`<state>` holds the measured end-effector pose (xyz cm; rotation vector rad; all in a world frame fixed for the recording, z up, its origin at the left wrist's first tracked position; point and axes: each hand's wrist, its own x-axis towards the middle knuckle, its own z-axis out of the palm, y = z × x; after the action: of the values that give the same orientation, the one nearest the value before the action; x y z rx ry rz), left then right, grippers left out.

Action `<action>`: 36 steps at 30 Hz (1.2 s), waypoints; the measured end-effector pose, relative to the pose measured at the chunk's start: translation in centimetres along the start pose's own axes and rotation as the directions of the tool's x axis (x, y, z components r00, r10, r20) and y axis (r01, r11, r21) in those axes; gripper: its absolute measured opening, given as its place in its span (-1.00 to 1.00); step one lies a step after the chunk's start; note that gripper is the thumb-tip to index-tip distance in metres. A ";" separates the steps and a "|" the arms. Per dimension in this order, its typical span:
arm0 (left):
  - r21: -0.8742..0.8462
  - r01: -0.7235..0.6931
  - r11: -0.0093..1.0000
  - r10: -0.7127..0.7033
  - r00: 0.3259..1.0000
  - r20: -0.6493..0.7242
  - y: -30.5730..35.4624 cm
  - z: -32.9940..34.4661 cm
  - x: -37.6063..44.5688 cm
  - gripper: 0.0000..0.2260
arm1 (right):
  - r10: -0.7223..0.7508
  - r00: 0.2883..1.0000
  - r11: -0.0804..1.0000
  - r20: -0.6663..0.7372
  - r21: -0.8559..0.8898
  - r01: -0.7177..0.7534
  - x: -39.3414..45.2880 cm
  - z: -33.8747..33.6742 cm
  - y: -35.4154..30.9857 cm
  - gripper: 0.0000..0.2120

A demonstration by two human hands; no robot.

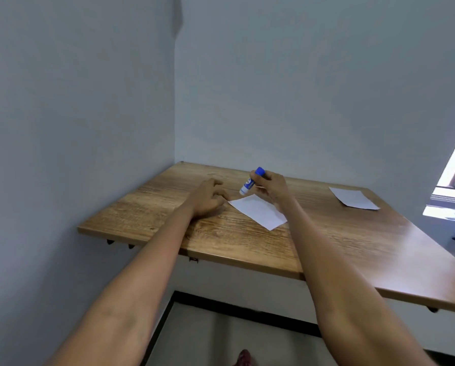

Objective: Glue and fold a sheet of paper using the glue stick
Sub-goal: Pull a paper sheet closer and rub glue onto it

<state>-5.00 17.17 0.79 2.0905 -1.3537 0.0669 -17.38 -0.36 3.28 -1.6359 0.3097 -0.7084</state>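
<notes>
Right hand (pixel 270 187) grips glue stick (pixel 250 181) tilted, blue end up-right, above paper (pixel 258 211).

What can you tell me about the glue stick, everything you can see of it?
The glue stick is a small tube with a white body, a blue label and a blue end that points up and away. It is tilted, its white lower end aimed down at the sheet of paper on the wooden table, just above the sheet's far edge. The right hand grips it near the top. Whether the cap is on I cannot tell.
</notes>
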 end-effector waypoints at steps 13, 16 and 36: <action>0.108 0.011 0.994 -0.018 0.998 0.066 0.1 -0.2 0.2 -0.77 | -0.139 0.987 0.900 -0.076 -0.425 0.094 0.6 4.2 -0.7 -0.69; 0.128 0.007 0.992 -0.018 0.996 0.082 -0.1 0.0 0.5 -0.76 | -0.168 0.981 0.889 -0.094 -0.444 0.110 0.9 4.2 -0.3 -0.68; 0.163 -0.056 0.985 0.038 0.993 0.111 -0.6 0.3 1.4 -0.75 | -0.172 0.985 0.831 -0.024 -0.540 0.132 2.2 4.1 1.1 -0.71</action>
<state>-3.93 16.02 0.77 2.2275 -1.5072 0.0900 -12.99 1.40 2.66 -2.1936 0.4643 -0.8524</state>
